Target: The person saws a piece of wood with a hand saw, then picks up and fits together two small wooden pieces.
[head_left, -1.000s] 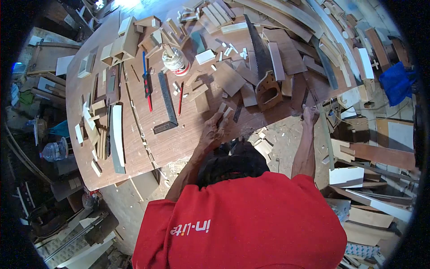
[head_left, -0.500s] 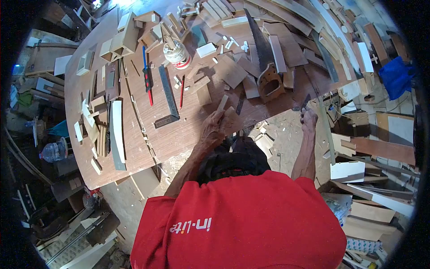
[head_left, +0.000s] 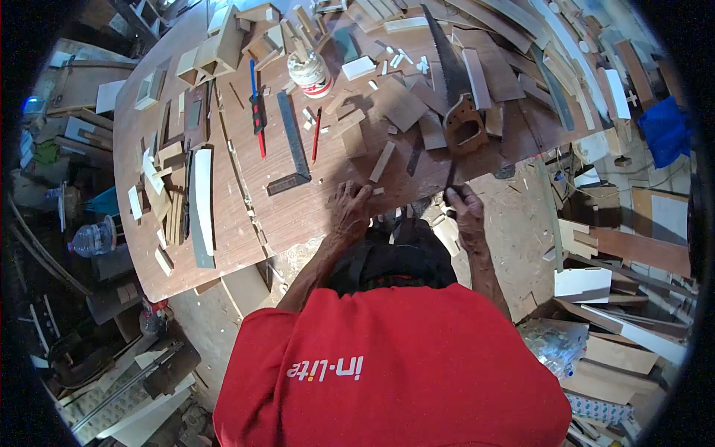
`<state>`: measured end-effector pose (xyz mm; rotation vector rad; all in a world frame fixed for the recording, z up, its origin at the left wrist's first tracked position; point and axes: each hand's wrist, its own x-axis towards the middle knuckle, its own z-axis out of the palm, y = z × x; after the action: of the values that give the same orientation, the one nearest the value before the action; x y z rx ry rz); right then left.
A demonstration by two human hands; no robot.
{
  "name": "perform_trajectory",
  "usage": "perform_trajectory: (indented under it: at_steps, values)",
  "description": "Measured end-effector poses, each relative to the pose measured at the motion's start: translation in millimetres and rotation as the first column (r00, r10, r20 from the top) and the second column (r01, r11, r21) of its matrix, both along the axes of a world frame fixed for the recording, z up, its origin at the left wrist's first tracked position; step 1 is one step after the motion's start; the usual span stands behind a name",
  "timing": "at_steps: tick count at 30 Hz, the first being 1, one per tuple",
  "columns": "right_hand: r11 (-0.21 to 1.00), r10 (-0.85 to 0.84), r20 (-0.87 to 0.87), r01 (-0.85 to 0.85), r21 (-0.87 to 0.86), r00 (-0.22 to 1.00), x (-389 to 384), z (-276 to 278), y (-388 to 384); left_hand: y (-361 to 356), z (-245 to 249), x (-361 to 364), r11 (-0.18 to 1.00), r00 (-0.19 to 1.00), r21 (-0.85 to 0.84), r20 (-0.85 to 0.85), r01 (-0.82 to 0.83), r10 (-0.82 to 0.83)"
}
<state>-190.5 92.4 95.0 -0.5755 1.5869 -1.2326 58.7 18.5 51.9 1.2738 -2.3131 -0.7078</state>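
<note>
Since the earlier frame, the right hand [head_left: 467,211] had swung in along the near edge of the bench [head_left: 298,223] toward the left hand [head_left: 350,207], and the wood strip [head_left: 382,162] held there had come to lie loose. It rested on the bench by the near edge, just beyond the left fingertips. The left hand had released it and lay palm down on that edge, beside a small offcut [head_left: 377,191]. The right hand was clenched on a thin dark tool [head_left: 450,174], pointing toward the far edge. Beyond it, the saw [head_left: 456,86] lay with its handle nearest. Farther left, a red pencil [head_left: 316,134] lay beside the square [head_left: 291,141]; toward the far edge stood a white jar [head_left: 310,77].
</note>
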Motion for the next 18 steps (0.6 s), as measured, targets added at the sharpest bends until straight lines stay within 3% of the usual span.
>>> perform_trajectory:
  at_steps: [2,6,8,12,13,18]
  values:
    - [0.993,0.114,0.029,-0.114,0.002,0.993,14,-13,0,3,-3,2,0.998,0.998,-0.050,0.059,-0.027,0.030]
    - [0.976,0.212,-0.094,-0.205,0.075,0.973,35,-31,1,4,-14,3,0.992,0.999,-0.115,0.006,-0.053,0.054]
    - [0.932,0.353,-0.444,-0.348,0.097,0.823,42,-35,2,7,-13,1,0.988,0.996,-0.132,0.004,-0.083,0.084]
    - [0.904,0.328,-0.604,-0.428,-0.023,0.726,59,-36,0,11,-27,0,0.981,0.991,-0.143,-0.047,-0.129,0.124]
    - [0.925,0.362,-0.393,-0.377,0.042,0.845,64,-23,3,11,-30,1,0.981,0.992,-0.152,-0.042,-0.123,0.118]
    - [0.917,0.374,-0.389,-0.399,0.018,0.842,70,-51,5,17,-24,0,0.972,0.988,-0.180,-0.070,-0.150,0.140]
